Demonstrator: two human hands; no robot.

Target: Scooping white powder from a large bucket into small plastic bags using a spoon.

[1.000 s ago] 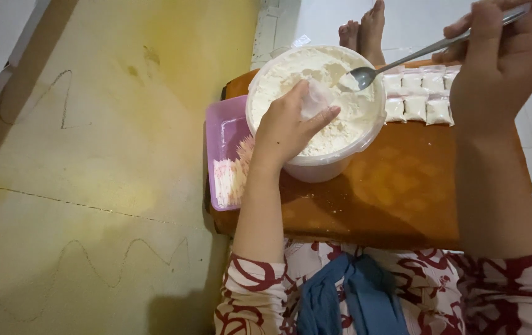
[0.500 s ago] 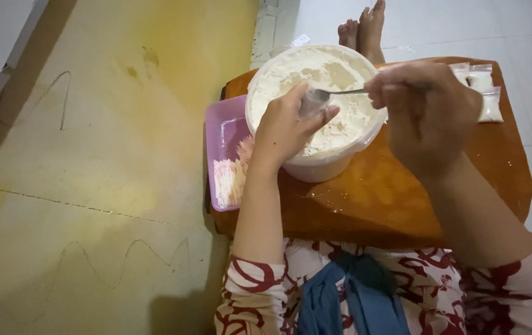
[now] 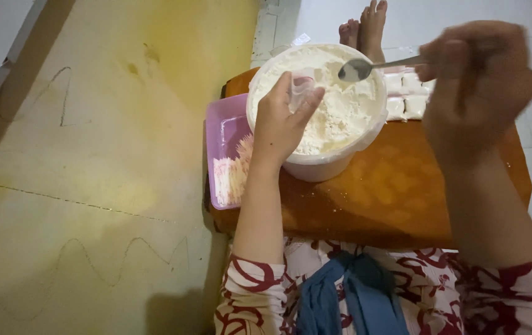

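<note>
Flour, white and heaped unevenly, fills the big round white tub [image 3: 334, 162] that stands on the low orange-brown table [image 3: 396, 192], towards its far left part. Around it, going from largest down: the yellowish floor [image 3: 92, 174] spreads out to the left, scuffed and marked with wavy lines, and paler tiles lie beyond the table. The person sits close against the near edge of the table, lap covered in white cloth with a dark red pattern and a blue cloth [image 3: 350, 298] bunched in the middle; their bare feet [image 3: 365, 28] show past the far rim of the tub.

A pink plastic tray [image 3: 226, 133] sits at the left edge of the table, touching the tub's side, with some pale contents at its near end. On the far right of the table, partly hidden behind the right arm, lies a row of small filled white packets [image 3: 405, 99].

Left hand [image 3: 281, 124] is over the tub's near left rim, fingers curled round a small clear plastic bag [image 3: 302, 90], pinching it open above the flour. Right hand [image 3: 477, 80] is raised over the right side of the table, blurred, closed on the handle of a metal spoon [image 3: 359, 68]. The spoon's bowl hangs just above the flour at the far side of the tub, near the little bag but not touching it.
</note>
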